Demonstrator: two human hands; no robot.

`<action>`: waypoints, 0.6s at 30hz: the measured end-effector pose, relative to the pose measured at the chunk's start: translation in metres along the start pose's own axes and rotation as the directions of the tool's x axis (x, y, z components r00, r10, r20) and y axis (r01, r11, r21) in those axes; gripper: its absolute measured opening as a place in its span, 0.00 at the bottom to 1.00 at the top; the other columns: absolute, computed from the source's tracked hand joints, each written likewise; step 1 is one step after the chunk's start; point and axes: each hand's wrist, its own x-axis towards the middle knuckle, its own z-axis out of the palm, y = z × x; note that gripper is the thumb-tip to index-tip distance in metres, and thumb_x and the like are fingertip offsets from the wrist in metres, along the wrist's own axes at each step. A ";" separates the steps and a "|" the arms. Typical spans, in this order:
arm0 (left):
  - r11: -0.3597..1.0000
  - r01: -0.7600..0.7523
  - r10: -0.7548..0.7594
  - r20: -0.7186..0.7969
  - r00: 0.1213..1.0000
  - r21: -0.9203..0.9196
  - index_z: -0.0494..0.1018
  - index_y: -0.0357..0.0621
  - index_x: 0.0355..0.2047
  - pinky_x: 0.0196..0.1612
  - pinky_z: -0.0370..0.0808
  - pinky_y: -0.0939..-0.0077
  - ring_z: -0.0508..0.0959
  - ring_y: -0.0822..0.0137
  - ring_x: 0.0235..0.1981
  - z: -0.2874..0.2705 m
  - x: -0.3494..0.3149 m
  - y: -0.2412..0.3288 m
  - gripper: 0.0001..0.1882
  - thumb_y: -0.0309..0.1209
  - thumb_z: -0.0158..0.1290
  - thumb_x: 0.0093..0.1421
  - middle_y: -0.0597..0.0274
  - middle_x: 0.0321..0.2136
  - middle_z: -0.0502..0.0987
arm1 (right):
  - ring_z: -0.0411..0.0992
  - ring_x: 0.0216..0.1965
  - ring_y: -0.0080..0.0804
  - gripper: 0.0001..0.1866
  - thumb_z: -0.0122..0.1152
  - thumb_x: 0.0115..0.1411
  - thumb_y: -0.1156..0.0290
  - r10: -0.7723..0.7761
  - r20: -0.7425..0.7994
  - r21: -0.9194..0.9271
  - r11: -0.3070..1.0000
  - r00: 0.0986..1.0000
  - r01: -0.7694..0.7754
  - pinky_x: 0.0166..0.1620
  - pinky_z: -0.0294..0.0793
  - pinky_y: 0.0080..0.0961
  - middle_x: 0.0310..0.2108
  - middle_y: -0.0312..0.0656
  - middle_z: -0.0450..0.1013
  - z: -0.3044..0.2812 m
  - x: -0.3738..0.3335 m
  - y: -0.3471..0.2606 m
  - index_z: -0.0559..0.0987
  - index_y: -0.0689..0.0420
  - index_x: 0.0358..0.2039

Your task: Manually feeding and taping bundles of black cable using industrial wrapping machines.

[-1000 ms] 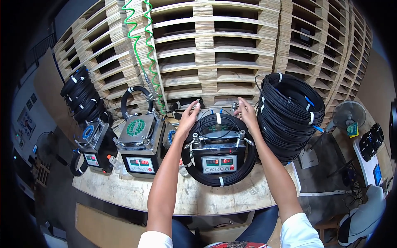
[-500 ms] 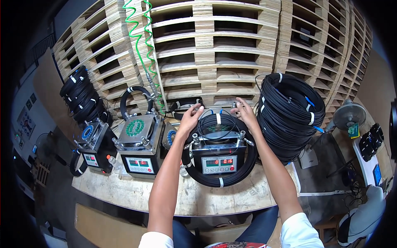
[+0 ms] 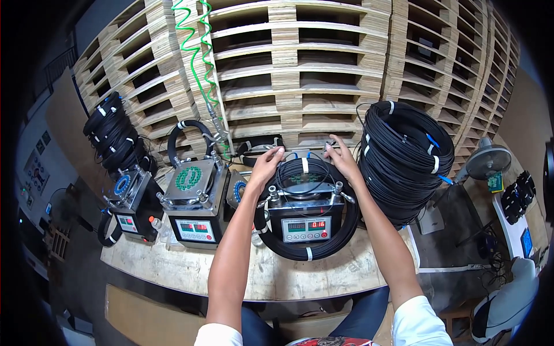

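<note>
A black boxy bench machine with a metal top and a digital front panel stands before me. A large coil of black cable hangs around it, tied with white bands. Thinner black leads with blue ends loop over its top plate. My left hand is at the rear left corner, its thumb and fingers closed together; what lies between them is hidden. At the rear right corner my right hand pinches around a small metallic part I cannot make out. Lever-handled clamp posts rise from the front corners.
A tall stack of black cable coils stands close on my right. Leftward are a second machine with a green ring pattern, a third machine and another coil stack. Wooden pallets rise behind; a green spiral hose hangs there.
The fingers of both hands have drawn slightly closer together at the machine's rear corners. My forearms and the cable coil have barely moved.
</note>
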 end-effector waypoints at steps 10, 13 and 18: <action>0.998 0.037 -0.031 0.111 0.993 -0.055 0.72 0.43 0.59 0.54 0.69 0.79 0.76 0.73 0.47 0.001 -0.006 0.010 0.24 0.45 0.51 0.69 0.62 0.44 0.79 | 0.70 0.28 0.18 0.31 0.54 0.68 0.57 0.077 -0.042 0.125 0.990 0.996 -0.071 0.32 0.67 0.16 0.29 0.39 0.77 -0.002 -0.005 -0.006 0.59 0.53 0.68; 0.997 0.047 -0.038 0.150 0.988 -0.059 0.72 0.43 0.58 0.54 0.68 0.79 0.76 0.73 0.48 -0.004 -0.010 0.013 0.25 0.46 0.50 0.69 0.62 0.44 0.79 | 0.69 0.26 0.17 0.32 0.53 0.68 0.56 0.106 -0.023 0.140 0.985 0.994 -0.102 0.31 0.67 0.16 0.27 0.39 0.77 0.005 -0.009 -0.016 0.58 0.52 0.68; 0.996 0.076 -0.068 0.146 0.987 -0.048 0.73 0.42 0.57 0.53 0.68 0.79 0.75 0.73 0.48 -0.002 -0.009 0.014 0.26 0.49 0.48 0.69 0.62 0.42 0.79 | 0.74 0.29 0.22 0.30 0.51 0.69 0.54 0.100 -0.009 0.104 0.990 0.995 -0.099 0.31 0.71 0.16 0.29 0.44 0.78 0.000 -0.005 -0.009 0.60 0.53 0.67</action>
